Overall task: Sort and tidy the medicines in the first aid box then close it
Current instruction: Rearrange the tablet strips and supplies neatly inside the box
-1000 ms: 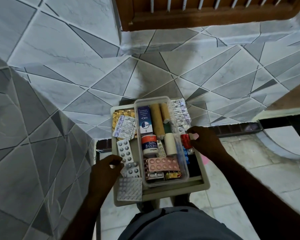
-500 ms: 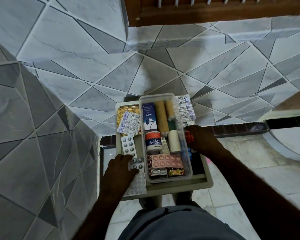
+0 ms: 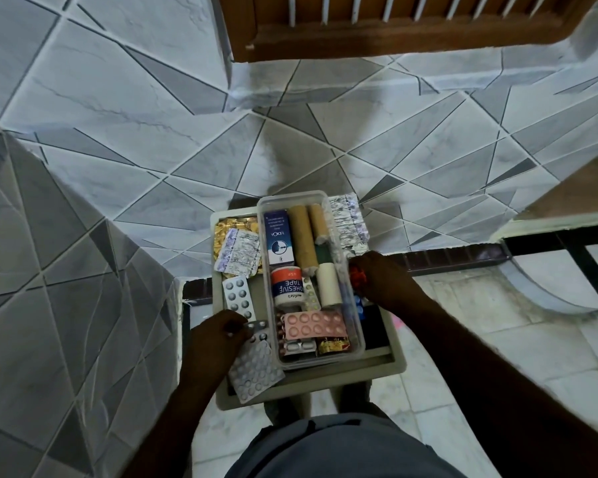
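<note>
one clear plastic box (image 3: 325, 363) and one beige tray (image 3: 325, 382). in the box: one blue voicel carton (image 3: 278, 236), two brown rolls, a longer brown roll (image 3: 301, 239) and a shorter brown roll (image 3: 319, 222), one white roll (image 3: 328, 284), one adhesive tape tub (image 3: 287, 288), one pink blister strip (image 3: 313, 326), one capsule strip (image 3: 299, 346), one red-and-yellow sachet (image 3: 332, 345). left of the box, five strips: one gold foil strip (image 3: 232, 224), one white printed strip (image 3: 240, 251), one silver blister strip (image 3: 237, 294), one small blister strip (image 3: 259, 332), one large tablet sheet (image 3: 256, 370). right of it, stacked foil strips (image 3: 346, 219), number unclear, and one red item (image 3: 358, 276). two hands: left hand (image 3: 214, 339), right hand (image 3: 385, 282).

Clear box (image 3: 290, 195) between two grips: left hand (image 3: 214, 346) pinching a blister strip (image 3: 259, 331), right hand (image 3: 385, 282) holding a red packet (image 3: 357, 273).
</note>
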